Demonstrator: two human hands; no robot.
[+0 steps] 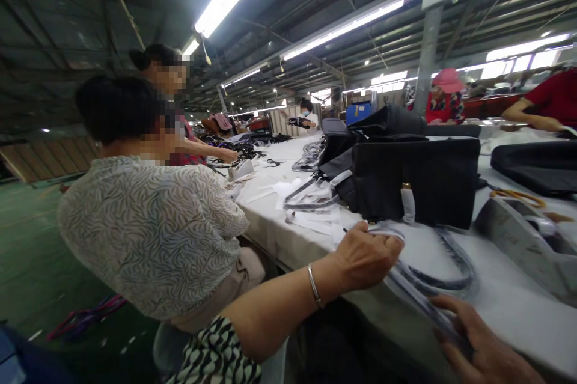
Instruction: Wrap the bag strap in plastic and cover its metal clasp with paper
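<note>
Two hands hold a long strap (419, 298) that looks wrapped in clear plastic.
The left hand (372, 255) has its fingers curled shut on the strap, and the right hand (482, 339) has it between thumb and finger lower down; blur hides how tight. So the strap slants from one set of fingers to the other. A black bag (428, 182) stands just past the left fingers, and a looped strap (460, 258) lies beyond the right ones. Best to keep the strap straight, hold gently and not wrinkle the plastic.
</note>
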